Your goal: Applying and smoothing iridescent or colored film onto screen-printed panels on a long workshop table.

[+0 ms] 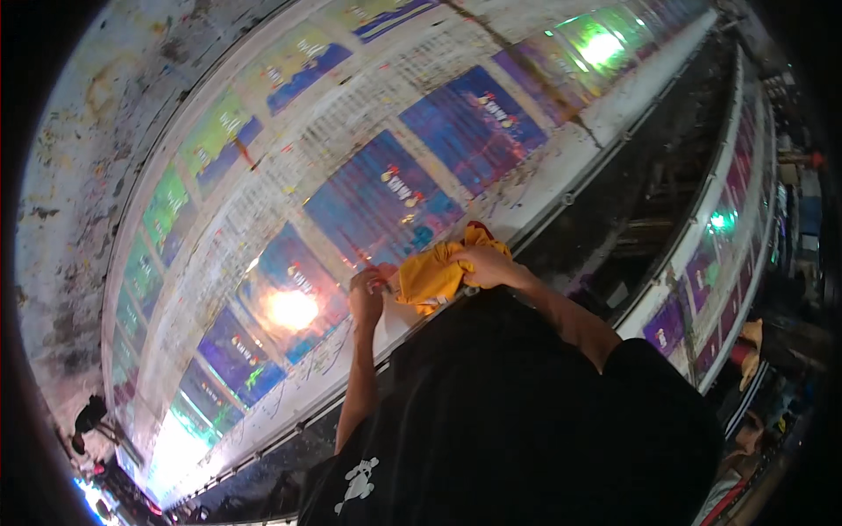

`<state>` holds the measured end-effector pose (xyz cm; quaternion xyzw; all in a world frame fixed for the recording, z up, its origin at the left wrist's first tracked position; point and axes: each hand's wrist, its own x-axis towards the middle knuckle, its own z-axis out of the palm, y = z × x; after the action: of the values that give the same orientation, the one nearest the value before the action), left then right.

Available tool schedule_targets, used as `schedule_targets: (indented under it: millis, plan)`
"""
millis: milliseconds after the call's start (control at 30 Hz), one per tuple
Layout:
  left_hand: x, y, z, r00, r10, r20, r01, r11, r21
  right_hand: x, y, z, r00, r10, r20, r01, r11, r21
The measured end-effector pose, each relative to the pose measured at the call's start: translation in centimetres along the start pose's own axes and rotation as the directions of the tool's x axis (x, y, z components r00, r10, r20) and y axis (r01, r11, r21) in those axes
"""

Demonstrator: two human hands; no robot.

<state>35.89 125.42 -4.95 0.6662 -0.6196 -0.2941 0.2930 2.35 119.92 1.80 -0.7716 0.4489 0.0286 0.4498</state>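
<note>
A bunched yellow garment or cloth [427,276] lies at the near edge of a long printing table [388,322], in front of my body. A dark red part shows at its far right end, and a small white patch on its lower side. My right hand [483,264] grips the gathered fabric near its right end. To the left of the cloth is my left hand [366,296], its fingers curled beside a small pinkish thing [387,271]. Whether those fingers hold it is unclear. Beneath and beyond my hands lie glossy blue-purple printed panels [385,197].
A metal rail [569,198] with fittings runs along the table's near edge. Across a dark aisle [631,197] stands a second long table [691,309] with purple panels. The paint-stained wall or floor [99,131] lies beyond. A person [746,368] is partly visible at right.
</note>
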Motion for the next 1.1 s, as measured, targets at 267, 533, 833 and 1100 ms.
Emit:
schedule_targets:
  millis: [267,533,833,1100]
  plan:
    - [2.2,5.5,2.6,0.993,-0.106,-0.05,0.11,0.991,0.08,0.0,7.8,-13.7,0.855,0.195,-0.48,-0.072,0.962,0.263]
    - [2.3,10.9,10.3,0.925,-0.26,-0.277,0.31,0.938,0.155,10.7,17.5,-13.1,0.855,-0.21,-0.475,0.013,0.922,-0.386]
    - [8.6,24.0,17.1,0.909,-0.397,-0.129,0.41,0.907,0.097,25.7,17.2,-25.8,0.81,-0.338,-0.479,0.088,0.878,-0.471]
    - [12.5,25.1,19.5,0.975,-0.221,-0.018,0.221,0.971,0.092,7.7,22.7,-18.3,0.829,-0.404,-0.386,0.259,0.89,-0.375]
